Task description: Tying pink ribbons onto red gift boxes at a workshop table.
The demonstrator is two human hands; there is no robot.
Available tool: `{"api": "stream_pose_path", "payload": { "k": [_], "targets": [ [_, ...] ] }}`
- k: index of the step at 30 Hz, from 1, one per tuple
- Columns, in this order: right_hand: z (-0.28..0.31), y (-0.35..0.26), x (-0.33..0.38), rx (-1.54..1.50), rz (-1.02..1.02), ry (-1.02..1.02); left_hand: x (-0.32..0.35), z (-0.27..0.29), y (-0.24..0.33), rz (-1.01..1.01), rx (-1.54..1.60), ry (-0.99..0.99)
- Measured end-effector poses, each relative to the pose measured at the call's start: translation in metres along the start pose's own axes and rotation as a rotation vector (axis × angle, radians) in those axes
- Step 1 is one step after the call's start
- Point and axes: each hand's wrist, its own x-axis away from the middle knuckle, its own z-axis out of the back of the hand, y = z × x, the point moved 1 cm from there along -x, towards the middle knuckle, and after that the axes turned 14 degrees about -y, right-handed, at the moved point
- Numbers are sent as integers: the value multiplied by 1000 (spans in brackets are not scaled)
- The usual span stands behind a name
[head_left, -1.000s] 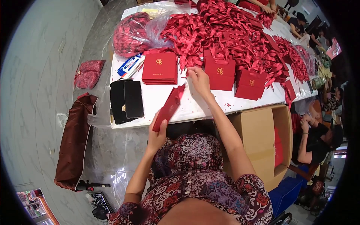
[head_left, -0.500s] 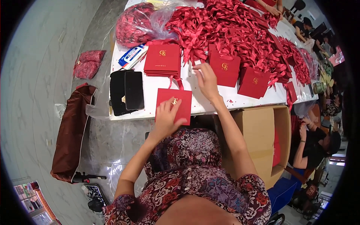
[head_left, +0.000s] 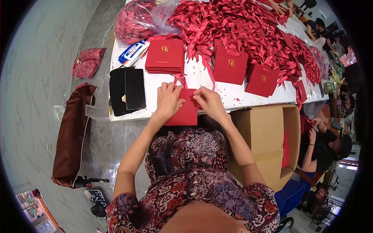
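Observation:
A flat red paper bag [head_left: 188, 117] lies in front of me at the table's near edge. My left hand [head_left: 168, 100] is closed on its upper left part, fingers at the top edge and thumb over the face. At the bag's upper right edge, my right hand [head_left: 210, 101] pinches with thumb and forefinger. A red ribbon [head_left: 211, 75] runs from the big pile to this hand and seems held in it; the fingertips partly hide the grip. Just beyond the bag, another ribbon [head_left: 184, 80] hangs from a stack of red bags [head_left: 164, 53] with gold print.
Two more bag groups, one upright-looking bag [head_left: 230, 66] and a small stack [head_left: 262, 80], lie right of centre below the ribbon heap [head_left: 241, 27]. At left are a phone [head_left: 135, 89] on a black pouch and a wipes pack [head_left: 133, 52]. A cardboard box [head_left: 268, 136] stands at my right.
My right hand has come down and toward me from the ribbon heap to the bag's right edge, with a ribbon trailing. My left hand has moved up to the bag's top and closed.

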Motion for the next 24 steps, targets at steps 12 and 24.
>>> {"api": "stream_pose_path", "payload": {
  "k": [12, 24],
  "targets": [
    [-32, 3, -12, 247, 174, 194, -6, -2, -5, 93, 321, -62],
    [-40, -11, -9, 276, 21, 215, 7, -6, 29, 103, 176, 176]
  ]
}}
